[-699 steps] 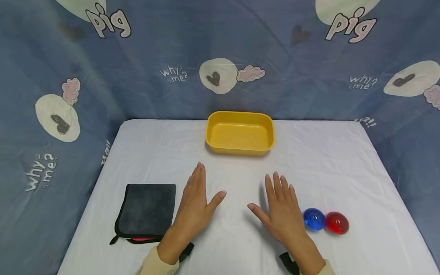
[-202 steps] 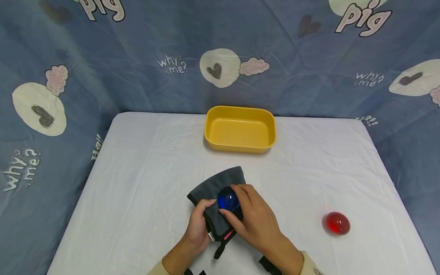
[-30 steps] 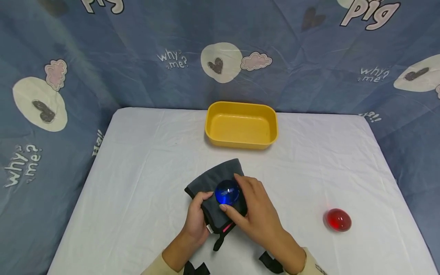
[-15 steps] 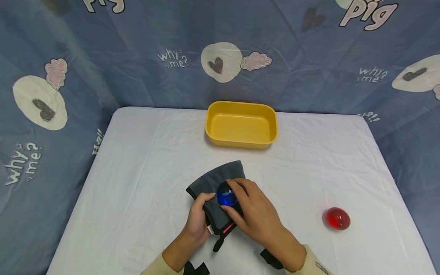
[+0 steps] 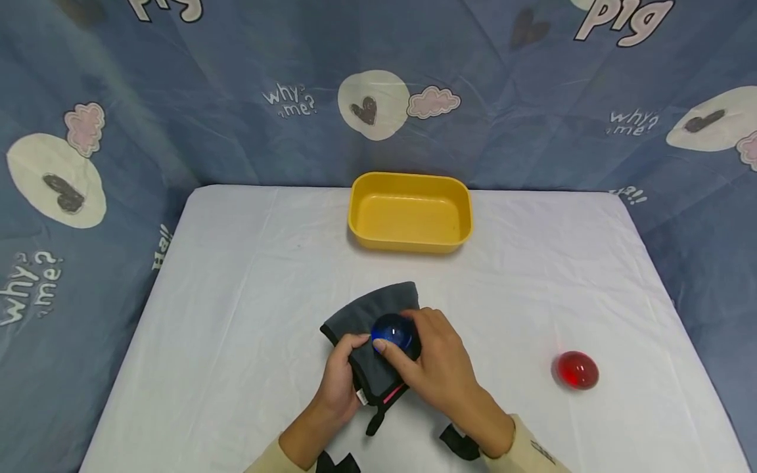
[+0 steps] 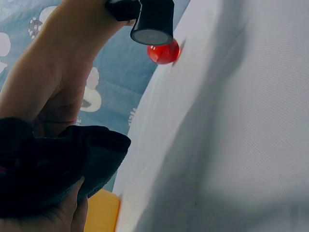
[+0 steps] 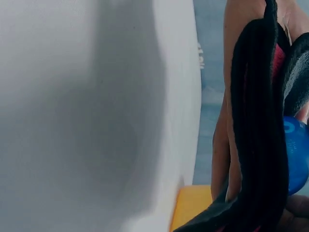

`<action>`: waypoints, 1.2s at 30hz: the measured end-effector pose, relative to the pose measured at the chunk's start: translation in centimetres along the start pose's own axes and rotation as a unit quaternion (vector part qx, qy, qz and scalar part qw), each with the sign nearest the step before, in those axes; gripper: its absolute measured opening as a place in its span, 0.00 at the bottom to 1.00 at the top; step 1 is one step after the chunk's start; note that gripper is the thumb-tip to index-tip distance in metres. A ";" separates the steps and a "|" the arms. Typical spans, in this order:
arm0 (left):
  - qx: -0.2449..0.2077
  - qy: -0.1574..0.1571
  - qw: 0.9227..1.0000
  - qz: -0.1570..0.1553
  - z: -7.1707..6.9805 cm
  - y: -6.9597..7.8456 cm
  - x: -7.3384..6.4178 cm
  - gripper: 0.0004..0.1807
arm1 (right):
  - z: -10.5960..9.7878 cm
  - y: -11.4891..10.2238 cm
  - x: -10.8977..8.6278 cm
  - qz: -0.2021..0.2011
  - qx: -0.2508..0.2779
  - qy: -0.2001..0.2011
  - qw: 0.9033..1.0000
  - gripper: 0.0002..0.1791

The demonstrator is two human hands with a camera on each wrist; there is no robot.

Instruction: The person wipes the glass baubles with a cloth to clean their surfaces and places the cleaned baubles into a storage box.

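A translucent blue ball [image 5: 393, 330] rests against a folded dark grey cloth [image 5: 372, 307] with black edging and a loop at one corner. My left hand [image 5: 340, 378] grips the cloth from the left, its thumb on top near the ball and its fingers underneath. From the right, my right hand [image 5: 434, 358] holds the ball between thumb and fingers on the cloth. The right wrist view shows the blue ball [image 7: 297, 154] pressed on the folded cloth layers [image 7: 258, 130], pink showing inside. Left fingers [image 6: 72, 212] show below the cloth in the left wrist view.
A translucent red ball [image 5: 577, 370] lies on the white-covered table [image 5: 248, 276], right of my hands. Beyond them, near the far edge, stands a yellow rectangular tub [image 5: 411, 246] with nothing in it. A blue printed curtain [image 5: 236, 131] encloses the back and sides.
Cloth and blue ball, lying on the table at first, are now in my hands. Over the last second my right thumb and fingers shift over the ball. The red ball and tub stay put.
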State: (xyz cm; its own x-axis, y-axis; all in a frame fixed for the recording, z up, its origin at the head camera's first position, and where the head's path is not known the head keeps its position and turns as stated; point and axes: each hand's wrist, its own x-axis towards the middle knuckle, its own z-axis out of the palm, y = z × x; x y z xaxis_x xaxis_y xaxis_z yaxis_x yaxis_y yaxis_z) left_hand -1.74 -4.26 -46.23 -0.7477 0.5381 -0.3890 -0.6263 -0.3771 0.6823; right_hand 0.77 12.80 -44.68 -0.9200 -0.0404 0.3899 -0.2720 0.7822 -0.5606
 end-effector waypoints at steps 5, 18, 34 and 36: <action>0.006 0.003 1.000 0.000 0.0 -0.1 0.1 0.29 | 0.0 0.0 0.0 0.021 -0.013 -0.011 1.000 0.33; 0.006 0.018 0.999 0.029 -0.1 0.6 0.2 0.33 | -1.2 0.2 -0.1 -0.121 -0.039 -0.050 0.991 0.37; -0.012 0.023 1.000 0.004 0.1 0.1 0.3 0.23 | -0.5 0.8 -0.1 -0.046 0.014 0.000 0.999 0.30; -0.012 0.020 1.000 0.000 0.1 0.1 0.2 0.24 | -0.4 0.9 -0.1 -0.022 0.019 -0.004 1.000 0.29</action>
State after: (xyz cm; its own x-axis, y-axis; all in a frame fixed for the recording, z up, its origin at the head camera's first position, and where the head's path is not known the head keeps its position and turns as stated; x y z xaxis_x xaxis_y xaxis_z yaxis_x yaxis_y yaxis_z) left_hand -1.93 -4.09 -46.19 -0.7554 0.5079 -0.4141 -0.6312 -0.3943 0.6679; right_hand 0.78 13.74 -44.92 -0.9093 -0.0794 0.4086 -0.3224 0.7552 -0.5707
